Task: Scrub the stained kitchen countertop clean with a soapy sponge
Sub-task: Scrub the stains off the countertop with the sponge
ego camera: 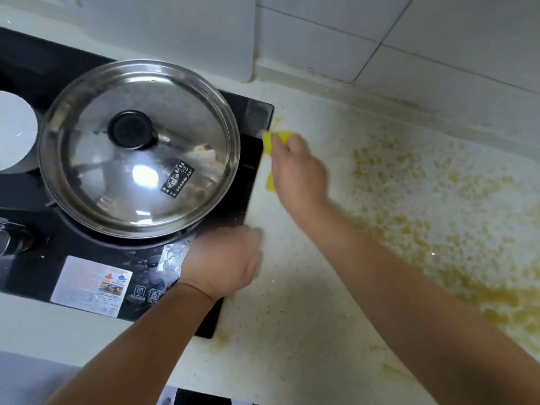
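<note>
A yellow sponge (268,143) lies on the pale speckled countertop (295,314) right at the black hob's right edge. My right hand (298,171) covers most of it and grips it, pressing it down; only yellow corners show around the fingers. Yellowish foamy stains (455,229) spread over the counter to the right of that arm. My left hand (225,261) rests on the hob's front right corner and counter edge, blurred, fingers curled loosely, holding nothing that I can see.
A black glass hob (35,249) carries a large pan under a steel lid (140,147) with a black knob. A white round object (14,130) sits at the far left. White tiled wall (409,39) bounds the counter at the back.
</note>
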